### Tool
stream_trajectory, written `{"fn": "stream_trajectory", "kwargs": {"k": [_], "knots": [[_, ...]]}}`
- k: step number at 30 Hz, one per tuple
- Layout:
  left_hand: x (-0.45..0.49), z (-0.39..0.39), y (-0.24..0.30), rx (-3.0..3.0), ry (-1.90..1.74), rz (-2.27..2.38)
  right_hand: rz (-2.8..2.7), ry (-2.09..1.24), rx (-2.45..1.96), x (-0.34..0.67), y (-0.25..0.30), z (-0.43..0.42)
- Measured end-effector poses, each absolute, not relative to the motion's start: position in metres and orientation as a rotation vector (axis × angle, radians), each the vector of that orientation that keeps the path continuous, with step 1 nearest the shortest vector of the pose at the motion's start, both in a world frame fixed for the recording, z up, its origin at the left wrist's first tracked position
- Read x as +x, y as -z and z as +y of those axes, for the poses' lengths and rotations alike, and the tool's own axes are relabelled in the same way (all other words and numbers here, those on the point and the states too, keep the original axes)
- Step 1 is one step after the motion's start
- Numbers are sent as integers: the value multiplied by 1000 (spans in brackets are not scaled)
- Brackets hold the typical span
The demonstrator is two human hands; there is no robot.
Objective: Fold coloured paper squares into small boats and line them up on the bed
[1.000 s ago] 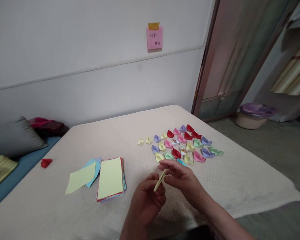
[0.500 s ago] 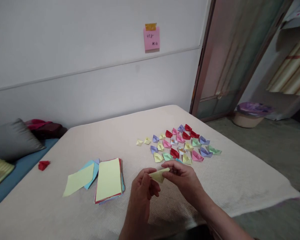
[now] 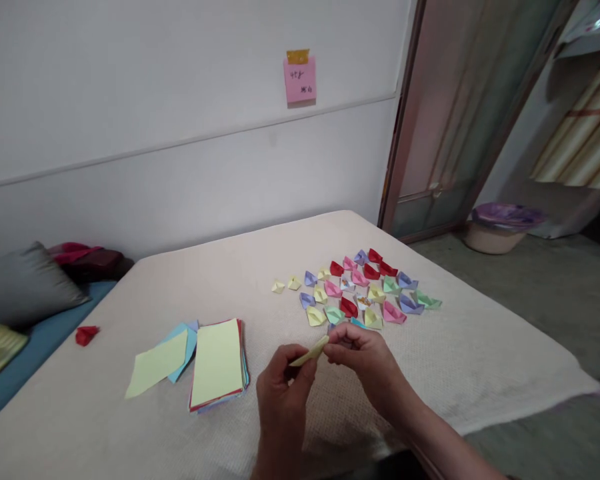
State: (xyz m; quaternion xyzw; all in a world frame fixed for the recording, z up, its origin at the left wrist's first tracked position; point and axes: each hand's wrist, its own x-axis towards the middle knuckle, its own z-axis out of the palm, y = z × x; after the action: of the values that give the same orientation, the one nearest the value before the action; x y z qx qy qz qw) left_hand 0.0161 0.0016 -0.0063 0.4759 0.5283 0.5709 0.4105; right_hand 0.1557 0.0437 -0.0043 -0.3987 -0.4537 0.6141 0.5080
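A small piece of folded yellow paper (image 3: 310, 353) is held up between my two hands, tilted with its right end higher. My left hand (image 3: 286, 387) pinches it from below and the left, thumb in front. At the upper right end, the fingertips of my right hand (image 3: 363, 353) close on its edge. Just beyond my hands lie several folded paper boats (image 3: 349, 307) in red, pink, purple, green and yellow, grouped on the bed cover. Left of my left hand is a stack of coloured paper (image 3: 219, 365) with a yellow sheet on top.
A loose yellow sheet (image 3: 157, 363) overlaps a blue sheet (image 3: 185, 353) beside the stack. A crumpled-looking red paper piece (image 3: 86, 335) lies far left, near a grey pillow (image 3: 35, 283). Behind the bed (image 3: 190, 273), a pink note (image 3: 300, 81) is taped to the wall.
The folded yellow paper has turned from nearly level to a steeper, more edge-on tilt. My left thumb has moved to its front, and the left fingers have curled in around it.
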Motion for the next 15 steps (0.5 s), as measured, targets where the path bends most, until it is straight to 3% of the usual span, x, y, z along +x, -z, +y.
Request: {"fn": "stream_trajectory", "kwargs": {"k": [15], "knots": [[9, 5, 12, 1446, -1438, 1474, -1113, -1438, -939, 147, 2, 41]]}}
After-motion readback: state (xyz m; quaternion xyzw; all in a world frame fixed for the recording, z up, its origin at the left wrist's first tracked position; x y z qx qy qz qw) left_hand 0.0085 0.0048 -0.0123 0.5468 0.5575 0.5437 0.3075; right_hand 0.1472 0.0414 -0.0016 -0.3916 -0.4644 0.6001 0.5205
